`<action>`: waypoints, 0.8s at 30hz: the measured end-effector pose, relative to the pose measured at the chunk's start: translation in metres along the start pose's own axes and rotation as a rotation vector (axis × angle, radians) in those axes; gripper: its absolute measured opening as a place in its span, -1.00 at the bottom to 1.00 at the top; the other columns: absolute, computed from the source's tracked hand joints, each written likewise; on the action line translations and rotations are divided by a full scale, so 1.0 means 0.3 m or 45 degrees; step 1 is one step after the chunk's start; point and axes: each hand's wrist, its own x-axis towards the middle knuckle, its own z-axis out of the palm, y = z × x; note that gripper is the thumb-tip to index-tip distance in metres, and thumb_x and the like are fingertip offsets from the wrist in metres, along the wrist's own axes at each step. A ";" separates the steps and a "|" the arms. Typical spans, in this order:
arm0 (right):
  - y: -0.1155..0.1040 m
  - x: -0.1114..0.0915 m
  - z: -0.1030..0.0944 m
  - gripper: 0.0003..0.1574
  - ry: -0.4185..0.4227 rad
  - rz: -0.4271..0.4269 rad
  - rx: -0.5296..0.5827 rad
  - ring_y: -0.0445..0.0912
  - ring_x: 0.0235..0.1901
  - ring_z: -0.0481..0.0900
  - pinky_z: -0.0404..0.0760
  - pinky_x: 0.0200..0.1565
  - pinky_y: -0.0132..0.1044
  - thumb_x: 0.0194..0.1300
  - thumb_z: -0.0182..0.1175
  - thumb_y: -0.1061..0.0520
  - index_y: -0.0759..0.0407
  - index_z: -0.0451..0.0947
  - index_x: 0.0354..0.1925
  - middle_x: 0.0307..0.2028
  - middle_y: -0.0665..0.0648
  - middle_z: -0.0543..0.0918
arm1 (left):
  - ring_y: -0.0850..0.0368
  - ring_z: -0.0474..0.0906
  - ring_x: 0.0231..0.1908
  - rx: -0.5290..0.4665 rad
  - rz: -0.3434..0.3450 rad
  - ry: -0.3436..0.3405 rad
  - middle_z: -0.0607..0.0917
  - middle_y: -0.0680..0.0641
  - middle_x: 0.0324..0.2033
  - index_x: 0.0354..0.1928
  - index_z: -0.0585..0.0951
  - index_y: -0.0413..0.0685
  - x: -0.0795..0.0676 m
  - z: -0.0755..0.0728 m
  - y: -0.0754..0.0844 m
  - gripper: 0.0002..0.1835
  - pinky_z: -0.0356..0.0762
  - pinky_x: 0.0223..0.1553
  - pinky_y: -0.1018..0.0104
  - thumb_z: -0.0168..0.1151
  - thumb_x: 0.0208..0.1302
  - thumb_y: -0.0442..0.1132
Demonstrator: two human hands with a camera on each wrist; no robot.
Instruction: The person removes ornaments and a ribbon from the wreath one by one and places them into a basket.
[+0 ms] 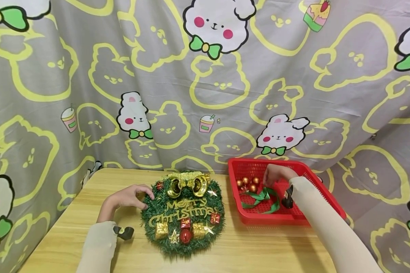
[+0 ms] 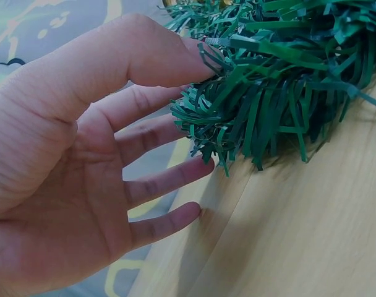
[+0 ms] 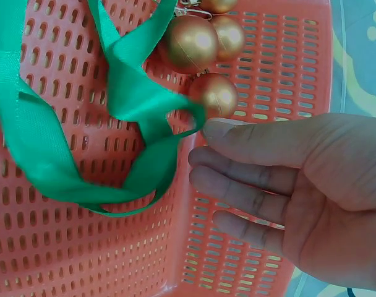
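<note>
A green tinsel Christmas wreath (image 1: 182, 248) lies on the table, with gold "Merry Christmas" lettering, gold bells, small gift boxes, stars and a red ball. My left hand (image 1: 128, 199) holds its left edge. In the left wrist view the thumb (image 2: 169, 59) lies on the tinsel (image 2: 268, 93), and some fingertips are hidden behind it. Inside the red basket (image 1: 276, 220), my right hand (image 1: 276, 173) pinches a green ribbon (image 1: 257, 197) at a raised loop. The right wrist view shows the thumb tip at the ribbon (image 3: 148, 111), with the index finger hidden behind the thumb.
Several gold balls (image 1: 253, 187) sit in the basket beside the ribbon. The basket stands on the wooden table (image 1: 130, 254), right of the wreath. A grey cartoon-print curtain (image 1: 177, 83) hangs behind and along both sides.
</note>
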 end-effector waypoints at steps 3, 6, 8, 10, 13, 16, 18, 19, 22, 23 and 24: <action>-0.005 -0.011 -0.001 -0.88 -0.003 0.010 0.007 -0.09 -0.35 0.77 0.75 -0.17 -0.07 0.18 0.38 0.32 0.28 0.77 -0.25 -0.39 0.13 0.82 | -0.18 0.40 0.18 0.001 -0.005 -0.002 0.54 -0.31 0.18 -0.03 0.69 -0.13 -0.001 -0.001 0.004 -0.67 0.43 0.14 -0.14 0.45 0.12 -0.30; -0.010 -0.021 -0.002 -0.86 -0.002 0.015 0.003 -0.07 -0.32 0.77 0.74 -0.15 -0.04 0.19 0.39 0.31 0.29 0.76 -0.22 -0.37 0.13 0.82 | -0.19 0.40 0.18 0.000 -0.012 -0.001 0.55 -0.30 0.18 -0.03 0.69 -0.13 -0.002 -0.001 0.009 -0.66 0.42 0.15 -0.15 0.45 0.12 -0.30; -0.013 -0.026 -0.004 -0.85 -0.001 0.017 0.006 -0.06 -0.30 0.78 0.74 -0.14 -0.03 0.20 0.39 0.31 0.30 0.76 -0.21 -0.37 0.14 0.82 | -0.18 0.40 0.18 0.002 -0.013 0.000 0.55 -0.29 0.18 -0.03 0.69 -0.13 -0.002 -0.002 0.012 -0.66 0.41 0.16 -0.16 0.45 0.12 -0.30; -0.014 -0.030 -0.005 -0.84 -0.001 0.018 0.004 -0.04 -0.29 0.78 0.74 -0.13 -0.02 0.20 0.39 0.30 0.30 0.75 -0.20 -0.36 0.14 0.82 | -0.18 0.40 0.18 0.007 -0.013 0.002 0.55 -0.29 0.17 -0.03 0.69 -0.12 -0.002 -0.002 0.014 -0.66 0.41 0.17 -0.17 0.45 0.12 -0.29; -0.016 -0.032 -0.006 -0.83 -0.004 0.034 -0.008 -0.05 -0.28 0.75 0.74 -0.09 -0.03 0.20 0.39 0.30 0.29 0.76 -0.19 -0.35 0.13 0.81 | -0.19 0.40 0.19 0.012 -0.010 0.002 0.55 -0.29 0.17 -0.03 0.69 -0.12 -0.002 0.000 0.016 -0.67 0.41 0.17 -0.19 0.45 0.12 -0.29; -0.019 -0.033 -0.006 -0.80 -0.005 0.075 -0.027 -0.08 -0.28 0.67 0.72 -0.05 -0.06 0.18 0.40 0.27 0.24 0.76 -0.17 -0.33 0.07 0.78 | -0.22 0.40 0.19 0.009 -0.006 -0.001 0.56 -0.29 0.17 -0.03 0.69 -0.13 -0.003 0.001 0.016 -0.66 0.41 0.17 -0.20 0.45 0.11 -0.30; -0.023 -0.034 -0.006 -0.79 -0.003 0.108 -0.033 -0.10 -0.27 0.61 0.70 -0.04 -0.10 0.17 0.40 0.26 0.21 0.76 -0.17 -0.33 0.03 0.75 | -0.23 0.41 0.20 0.009 -0.003 -0.001 0.56 -0.29 0.17 -0.03 0.69 -0.13 -0.004 0.002 0.014 -0.66 0.41 0.17 -0.20 0.45 0.11 -0.31; -0.024 -0.035 -0.006 -0.78 0.000 0.112 -0.034 -0.09 -0.27 0.59 0.69 -0.05 -0.11 0.16 0.40 0.26 0.21 0.76 -0.17 -0.32 0.03 0.75 | -0.24 0.41 0.20 0.009 -0.001 0.000 0.56 -0.29 0.17 -0.03 0.69 -0.14 -0.004 0.002 0.014 -0.66 0.41 0.17 -0.21 0.45 0.11 -0.31; -0.032 -0.038 -0.006 -0.77 0.019 0.107 -0.040 -0.08 -0.28 0.57 0.68 -0.11 -0.17 0.14 0.41 0.27 0.21 0.76 -0.16 -0.31 0.03 0.74 | -0.26 0.41 0.21 0.012 -0.002 0.007 0.57 -0.28 0.17 -0.03 0.69 -0.13 -0.005 0.001 0.013 -0.66 0.42 0.17 -0.24 0.45 0.12 -0.30; -0.035 -0.040 -0.006 -0.77 0.024 0.104 -0.039 -0.09 -0.29 0.56 0.67 -0.13 -0.19 0.14 0.41 0.27 0.21 0.76 -0.17 -0.31 0.03 0.74 | -0.27 0.41 0.21 0.014 -0.003 0.010 0.57 -0.28 0.17 -0.03 0.69 -0.12 -0.005 0.001 0.012 -0.66 0.41 0.18 -0.26 0.46 0.12 -0.29; -0.038 -0.042 -0.006 -0.77 0.028 0.092 -0.038 -0.09 -0.30 0.55 0.66 -0.16 -0.21 0.15 0.41 0.27 0.21 0.76 -0.16 -0.31 0.03 0.74 | -0.28 0.41 0.22 0.013 -0.004 0.011 0.57 -0.27 0.17 -0.02 0.69 -0.12 -0.006 0.001 0.012 -0.66 0.41 0.19 -0.29 0.46 0.12 -0.28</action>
